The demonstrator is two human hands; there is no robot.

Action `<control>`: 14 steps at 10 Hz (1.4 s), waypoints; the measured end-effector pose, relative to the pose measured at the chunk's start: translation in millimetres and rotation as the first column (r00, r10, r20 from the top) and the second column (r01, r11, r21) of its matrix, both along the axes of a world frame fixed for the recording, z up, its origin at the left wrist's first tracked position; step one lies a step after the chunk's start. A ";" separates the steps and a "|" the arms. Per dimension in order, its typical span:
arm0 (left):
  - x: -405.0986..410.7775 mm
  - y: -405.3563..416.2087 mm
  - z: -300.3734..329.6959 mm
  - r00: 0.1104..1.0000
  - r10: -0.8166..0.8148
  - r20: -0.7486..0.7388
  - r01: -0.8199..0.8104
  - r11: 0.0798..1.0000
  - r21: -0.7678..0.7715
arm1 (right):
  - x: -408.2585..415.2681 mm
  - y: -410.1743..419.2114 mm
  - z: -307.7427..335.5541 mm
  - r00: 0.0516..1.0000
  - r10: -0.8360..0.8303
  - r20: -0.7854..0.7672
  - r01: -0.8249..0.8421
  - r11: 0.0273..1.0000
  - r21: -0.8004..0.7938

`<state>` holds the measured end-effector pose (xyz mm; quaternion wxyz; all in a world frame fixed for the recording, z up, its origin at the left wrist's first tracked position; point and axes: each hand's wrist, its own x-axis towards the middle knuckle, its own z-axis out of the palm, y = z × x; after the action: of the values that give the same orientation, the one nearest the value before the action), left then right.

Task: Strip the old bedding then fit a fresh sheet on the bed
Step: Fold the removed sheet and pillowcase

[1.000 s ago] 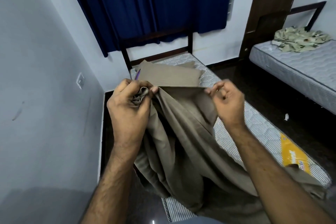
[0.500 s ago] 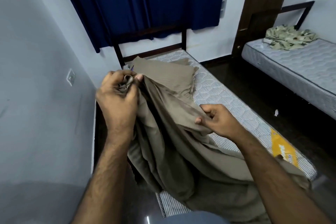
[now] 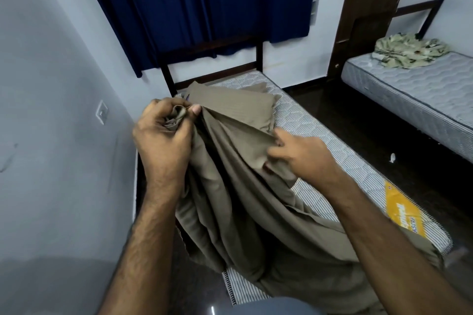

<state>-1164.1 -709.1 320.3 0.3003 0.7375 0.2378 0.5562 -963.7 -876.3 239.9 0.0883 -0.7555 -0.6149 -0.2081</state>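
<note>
A bunched corner of the sheet [image 3: 230, 199] is being gripped in the closed left hand [image 3: 163, 140]; just right, a fold is being pinched by the right hand [image 3: 302, 156], above the mattress [image 3: 320, 135].

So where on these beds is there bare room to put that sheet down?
The striped mattress is bare along its right side, between the brown sheet and the yellow label. The second mattress is bare in front of the crumpled patterned bedding. It is crowded where both hands hold the sheet.
</note>
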 end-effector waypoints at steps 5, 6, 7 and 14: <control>7.9 -14.8 -5.1 0.994 -0.066 -0.082 0.070 0.996 0.054 | -15.7 8.0 -60.6 0.788 0.078 -0.610 -0.117 0.993 -0.023; 7.8 -15.7 -6.6 0.992 -0.081 -0.095 0.087 0.994 0.065 | -15.5 11.8 -62.3 0.573 0.222 -0.789 -0.112 0.975 0.192; 6.7 -16.2 -6.6 0.992 -0.083 -0.096 0.091 0.993 0.072 | -21.9 12.3 -56.0 0.287 0.280 -0.916 -0.085 0.960 0.267; 2.9 -4.8 -5.2 0.999 -0.029 -0.029 0.029 0.999 0.012 | -19.4 7.5 -34.0 0.150 0.434 -0.888 0.043 0.895 0.445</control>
<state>-1161.2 -713.9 315.1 0.3001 0.7508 0.2278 0.5425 -983.1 -868.8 205.9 0.6262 -0.5896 -0.4574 0.2258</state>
